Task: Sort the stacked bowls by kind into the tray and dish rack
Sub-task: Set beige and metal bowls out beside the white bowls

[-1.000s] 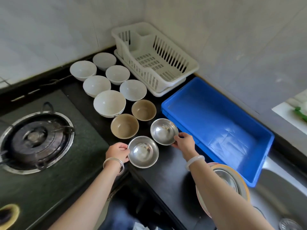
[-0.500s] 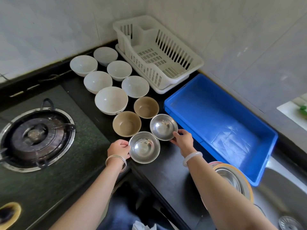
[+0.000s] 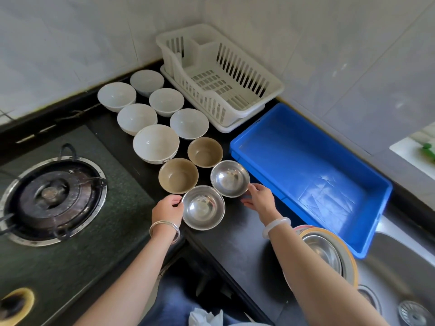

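Head view shows nothing sorted yet: tray (image 3: 306,165) and dish rack (image 3: 259,77) hold no bowls, left hand (image 3: 167,211) grip pinches the near steel bowl (image 3: 203,207), right hand (image 3: 260,199) grip the far steel bowl (image 3: 230,178).

We see a home kitchen: gas burner (image 3: 53,198), tiled walls (image 3: 341,43), dish rack (image 3: 219,76), steel sink (image 3: 400,267).
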{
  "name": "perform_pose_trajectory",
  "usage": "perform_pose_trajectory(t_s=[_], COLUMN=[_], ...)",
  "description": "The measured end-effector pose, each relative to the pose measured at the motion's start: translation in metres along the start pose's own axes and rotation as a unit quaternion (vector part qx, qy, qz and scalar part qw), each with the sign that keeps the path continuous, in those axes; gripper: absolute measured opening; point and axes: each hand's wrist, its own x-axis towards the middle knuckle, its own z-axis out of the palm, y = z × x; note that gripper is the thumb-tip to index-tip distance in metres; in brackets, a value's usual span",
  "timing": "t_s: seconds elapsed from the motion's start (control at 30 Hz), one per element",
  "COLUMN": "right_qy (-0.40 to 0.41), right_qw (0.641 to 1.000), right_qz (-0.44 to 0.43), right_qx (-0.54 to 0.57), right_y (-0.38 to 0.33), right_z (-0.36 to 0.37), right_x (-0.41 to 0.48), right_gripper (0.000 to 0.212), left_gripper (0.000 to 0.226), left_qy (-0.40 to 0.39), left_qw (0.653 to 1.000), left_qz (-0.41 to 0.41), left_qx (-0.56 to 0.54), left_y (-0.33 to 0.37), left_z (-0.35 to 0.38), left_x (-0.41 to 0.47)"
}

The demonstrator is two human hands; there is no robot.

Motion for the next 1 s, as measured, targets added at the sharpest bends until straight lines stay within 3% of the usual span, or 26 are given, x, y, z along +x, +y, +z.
perform_pose_trajectory(t_s=[0.2, 0.33, 0.47, 0.6, 0.77, 1.0], right_qy=[0.047, 0.150, 0.275, 0.345, 0.346, 0.352], right_qw=[0.987, 0.965, 0.931, 0.901, 0.912, 0.923], right_qz=[-0.109, -0.144, -0.111, -0.066, 0.004, 0.028], right_qx=[-0.107, -0.159, -0.214, -0.253, -0.220, -0.152], right_y=[-0.002, 0.020, 0.068, 0.115, 0.141, 0.137], right_z=[-0.034, -0.081, -0.137, -0.165, -0.165, -0.163], right_x=[-0.034, -0.066, -0.102, -0.125, -0.129, -0.122], right_gripper=[0.027, 0.018, 0.016, 0.031, 0.052, 0.042], left_gripper=[0.026, 0.023, 0.023, 0.027, 0.033, 0.029], left_qy=[-0.017, -0.096, -0.196, -0.262, -0.309, -0.305], left_qw=[0.995, 0.986, 0.960, 0.931, 0.904, 0.893], left_qz=[0.085, 0.135, 0.186, 0.226, 0.251, 0.264], left_qx=[0.043, 0.035, 0.069, 0.118, 0.154, 0.200], left_y=[0.027, 0.054, 0.073, 0.082, 0.090, 0.084], left_z=[0.008, 0.039, 0.085, 0.130, 0.166, 0.186], left_x=[-0.023, -0.043, -0.077, -0.112, -0.137, -0.140])
